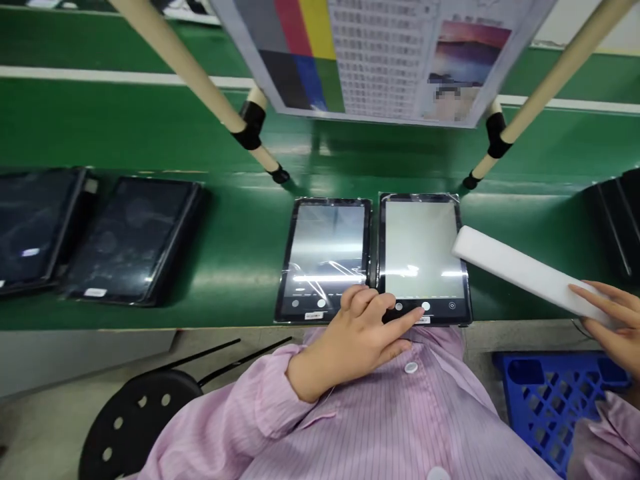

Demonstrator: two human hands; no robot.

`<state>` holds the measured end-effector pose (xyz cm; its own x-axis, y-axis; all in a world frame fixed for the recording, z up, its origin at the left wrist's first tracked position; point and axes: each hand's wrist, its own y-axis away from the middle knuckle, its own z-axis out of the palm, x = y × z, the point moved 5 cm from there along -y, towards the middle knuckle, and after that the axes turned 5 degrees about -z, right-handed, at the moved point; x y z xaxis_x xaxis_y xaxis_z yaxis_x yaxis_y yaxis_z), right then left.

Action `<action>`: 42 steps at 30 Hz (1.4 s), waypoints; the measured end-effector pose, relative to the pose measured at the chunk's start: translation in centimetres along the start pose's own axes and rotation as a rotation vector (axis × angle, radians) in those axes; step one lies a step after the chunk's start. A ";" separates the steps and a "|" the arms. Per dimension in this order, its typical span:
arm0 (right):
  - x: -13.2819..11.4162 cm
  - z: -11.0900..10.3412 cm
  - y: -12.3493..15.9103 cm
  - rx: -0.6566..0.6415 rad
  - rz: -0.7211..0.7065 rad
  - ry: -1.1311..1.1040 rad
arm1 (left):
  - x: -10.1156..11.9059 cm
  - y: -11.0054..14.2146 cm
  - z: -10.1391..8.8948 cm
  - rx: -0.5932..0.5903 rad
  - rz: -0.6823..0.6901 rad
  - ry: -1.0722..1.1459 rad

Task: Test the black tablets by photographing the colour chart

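Two tablets lie side by side on the green bench in front of me. The left tablet (324,260) shows a dim greyish screen; the right tablet (424,257) shows a bright pale screen with a round button at its bottom edge. My left hand (357,337) has its forefinger stretched out to that button, the other fingers curled, nothing held. My right hand (613,320) grips one end of a long white foam bar (520,270), whose far end hangs over the right tablet's right edge.
A colour test chart (380,53) hangs above the tablets on slanted beige poles (200,80). Two dark tablets (130,240) lie at the left, more dark devices (620,220) at the right edge. A black stool (135,420) and a blue crate (555,407) stand below the bench.
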<state>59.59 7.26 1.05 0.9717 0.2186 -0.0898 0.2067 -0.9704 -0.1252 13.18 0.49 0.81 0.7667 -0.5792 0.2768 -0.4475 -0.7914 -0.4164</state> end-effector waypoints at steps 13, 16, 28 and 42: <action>-0.8 1.3 0.1 0.083 0.035 -0.099 | -1.6 4.3 -1.9 0.136 -0.125 0.009; -1.0 3.3 -0.5 0.128 0.068 -0.148 | -2.6 6.4 -2.0 0.139 -0.197 -0.029; -6.6 5.7 -1.0 0.451 0.063 0.018 | -4.2 8.6 -0.8 0.057 -0.346 -0.273; -21.4 2.4 0.6 0.226 -0.398 -0.304 | -15.8 13.8 -1.3 -0.101 -0.943 0.219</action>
<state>38.62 2.23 0.53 0.7397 0.6168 -0.2691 0.4893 -0.7675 -0.4142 -5.69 -1.52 -8.18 0.7326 0.2857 0.6177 0.2615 -0.9561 0.1321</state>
